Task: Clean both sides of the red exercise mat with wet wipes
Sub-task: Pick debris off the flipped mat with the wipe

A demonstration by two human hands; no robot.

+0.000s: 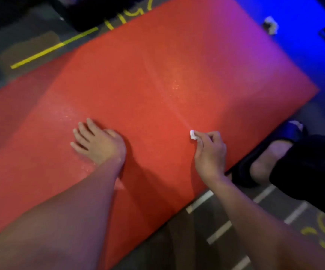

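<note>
The red exercise mat (148, 78) lies flat on the floor and fills most of the head view, with a faint crease running down its middle. My left hand (97, 142) rests flat on the mat near its lower middle, fingers spread and straight. To its right, my right hand (209, 151) pinches a small white wet wipe (192, 135) and holds it against the mat close to the crease. Small wet specks glisten on the mat near my left hand and further up the crease.
A crumpled white wipe (271, 25) lies on the blue-lit floor beyond the mat's far right corner. My foot in a black sandal (270, 152) stands at the mat's right edge. Yellow tape (48, 50) and white stripes (219, 231) mark the dark floor.
</note>
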